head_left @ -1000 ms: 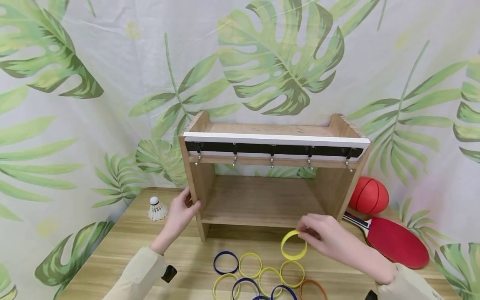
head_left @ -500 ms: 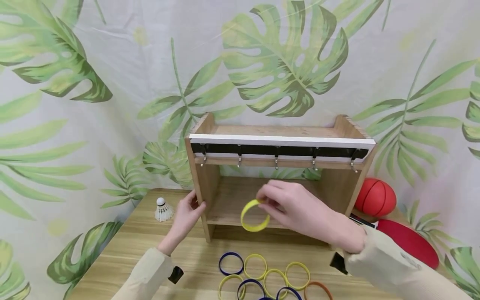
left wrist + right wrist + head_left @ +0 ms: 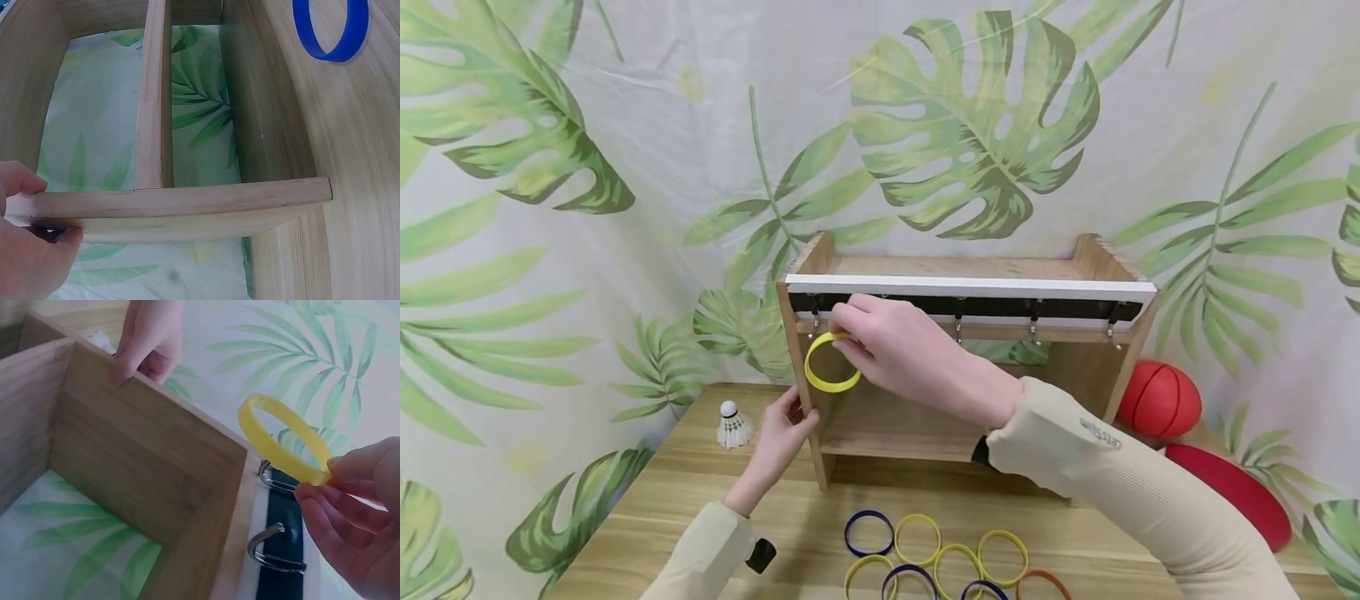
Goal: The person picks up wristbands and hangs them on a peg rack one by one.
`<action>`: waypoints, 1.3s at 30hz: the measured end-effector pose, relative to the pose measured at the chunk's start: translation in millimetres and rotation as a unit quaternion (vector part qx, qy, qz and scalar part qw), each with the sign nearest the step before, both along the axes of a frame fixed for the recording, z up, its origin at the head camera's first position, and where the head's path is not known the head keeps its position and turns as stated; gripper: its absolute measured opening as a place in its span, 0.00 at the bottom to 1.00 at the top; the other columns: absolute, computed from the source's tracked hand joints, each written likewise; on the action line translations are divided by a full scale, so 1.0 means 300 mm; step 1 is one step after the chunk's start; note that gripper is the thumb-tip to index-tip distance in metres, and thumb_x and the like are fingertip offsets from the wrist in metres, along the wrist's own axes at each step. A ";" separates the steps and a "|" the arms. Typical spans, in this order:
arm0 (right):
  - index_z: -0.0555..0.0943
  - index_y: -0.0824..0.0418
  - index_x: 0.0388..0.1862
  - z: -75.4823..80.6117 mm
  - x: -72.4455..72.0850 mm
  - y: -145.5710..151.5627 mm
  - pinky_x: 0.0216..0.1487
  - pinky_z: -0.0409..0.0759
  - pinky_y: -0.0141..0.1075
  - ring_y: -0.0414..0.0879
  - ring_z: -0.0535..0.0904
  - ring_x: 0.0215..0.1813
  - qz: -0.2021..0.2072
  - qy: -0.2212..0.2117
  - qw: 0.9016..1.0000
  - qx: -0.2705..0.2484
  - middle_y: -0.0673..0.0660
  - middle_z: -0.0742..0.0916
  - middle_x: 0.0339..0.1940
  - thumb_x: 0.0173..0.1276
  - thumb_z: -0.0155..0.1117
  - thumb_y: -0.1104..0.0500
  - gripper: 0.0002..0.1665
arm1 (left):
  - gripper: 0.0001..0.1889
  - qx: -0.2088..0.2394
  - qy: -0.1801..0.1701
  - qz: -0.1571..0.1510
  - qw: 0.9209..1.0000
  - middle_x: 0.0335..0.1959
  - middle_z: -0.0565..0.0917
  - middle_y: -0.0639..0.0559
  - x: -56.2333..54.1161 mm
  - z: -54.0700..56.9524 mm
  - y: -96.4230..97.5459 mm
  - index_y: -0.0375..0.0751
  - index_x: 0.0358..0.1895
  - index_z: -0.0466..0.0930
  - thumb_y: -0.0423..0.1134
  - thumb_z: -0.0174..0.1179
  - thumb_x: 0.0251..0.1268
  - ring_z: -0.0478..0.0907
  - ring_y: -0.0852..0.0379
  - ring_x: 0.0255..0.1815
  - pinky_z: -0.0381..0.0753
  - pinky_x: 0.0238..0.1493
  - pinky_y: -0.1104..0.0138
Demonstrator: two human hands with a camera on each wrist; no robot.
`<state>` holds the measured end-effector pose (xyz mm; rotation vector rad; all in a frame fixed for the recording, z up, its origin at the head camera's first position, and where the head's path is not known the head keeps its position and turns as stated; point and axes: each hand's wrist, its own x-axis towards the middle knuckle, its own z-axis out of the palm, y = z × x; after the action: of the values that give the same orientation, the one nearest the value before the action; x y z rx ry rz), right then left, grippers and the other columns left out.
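Note:
My right hand [image 3: 917, 354] pinches a yellow silicone wristband [image 3: 831, 387] between thumb and fingers, in front of the upper left of a small wooden shelf [image 3: 895, 429]. The right wrist view puts the wristband [image 3: 250, 428] close by an end hook [image 3: 275, 478] on the shelf's black strip; whether they touch I cannot tell. My left hand [image 3: 778, 437] grips the front edge of the shelf's left side panel. In the left wrist view, thumb and fingers of this hand [image 3: 31, 256] lie on opposite sides of the panel.
Several wristbands lie on the table before the shelf, among them blue [image 3: 868, 554], yellow [image 3: 917, 562] and orange [image 3: 1043, 572]. A shuttlecock [image 3: 733, 429] stands left of the shelf. A red ball [image 3: 1165, 400] and red table tennis bat [image 3: 1232, 496] lie to its right.
My right hand has carried the yellow wristband up and left, from low over the table to the leftmost hook. The left hand has kept its grip on the shelf's side panel.

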<state>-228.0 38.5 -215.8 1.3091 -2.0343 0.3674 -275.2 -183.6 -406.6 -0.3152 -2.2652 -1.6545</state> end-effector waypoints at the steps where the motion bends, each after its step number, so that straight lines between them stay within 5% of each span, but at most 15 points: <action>1: 0.79 0.59 0.34 0.000 -0.010 -0.011 0.31 0.76 0.27 0.38 0.76 0.28 -0.005 0.000 1.000 0.001 0.50 0.81 0.30 0.69 0.62 0.64 0.03 | 0.22 0.000 0.001 0.001 1.000 0.51 0.83 0.31 0.000 -0.001 0.000 0.29 0.62 0.75 0.22 0.54 0.63 0.82 0.45 0.51 0.79 0.42 0.80; 12: 0.78 0.61 0.36 -0.014 -0.062 -0.090 0.28 0.79 0.34 0.46 0.77 0.28 -0.086 -0.019 0.995 0.044 0.55 0.80 0.29 0.71 0.61 0.61 0.04 | 0.23 -0.016 0.001 -0.001 1.000 0.57 0.81 0.30 0.003 0.000 -0.005 0.30 0.65 0.73 0.24 0.55 0.65 0.80 0.39 0.57 0.83 0.48 0.69; 19: 0.81 0.62 0.38 -0.031 -0.067 -0.111 0.29 0.82 0.34 0.47 0.80 0.30 -0.123 0.018 0.989 0.083 0.55 0.82 0.29 0.72 0.56 0.68 0.06 | 0.23 -0.014 -0.004 0.002 1.000 0.55 0.81 0.30 0.002 -0.004 -0.006 0.30 0.64 0.74 0.24 0.55 0.65 0.80 0.39 0.57 0.83 0.48 0.71; 28: 0.80 0.60 0.36 -0.054 0.000 -0.028 0.31 0.78 0.31 0.43 0.76 0.30 -0.074 0.061 0.995 0.039 0.52 0.80 0.28 0.70 0.61 0.60 0.04 | 0.21 -0.008 0.001 -0.003 1.000 0.54 0.82 0.33 -0.005 -0.019 -0.005 0.31 0.60 0.76 0.23 0.54 0.63 0.80 0.43 0.56 0.79 0.46 0.78; 34: 0.79 0.59 0.32 -0.188 0.086 0.130 0.29 0.78 0.31 0.42 0.75 0.27 -0.056 0.078 0.995 0.024 0.51 0.79 0.26 0.64 0.67 0.60 0.05 | 0.21 0.004 0.009 -0.013 1.000 0.54 0.81 0.29 -0.011 -0.020 0.002 0.26 0.60 0.75 0.21 0.53 0.62 0.80 0.41 0.55 0.79 0.45 0.80; 39: 0.77 0.56 0.30 -0.407 0.114 0.289 0.25 0.76 0.30 0.40 0.75 0.26 -0.116 -0.016 0.990 0.073 0.48 0.78 0.25 0.61 0.70 0.57 0.09 | 0.21 0.003 0.007 -0.015 1.000 0.53 0.81 0.30 -0.011 -0.010 -0.002 0.27 0.60 0.75 0.21 0.53 0.62 0.80 0.45 0.55 0.78 0.45 0.81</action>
<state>-193.9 125.4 -337.9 1.1404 -2.2458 0.1359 -278.5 -184.2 -409.6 -0.3605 -2.2555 -1.6688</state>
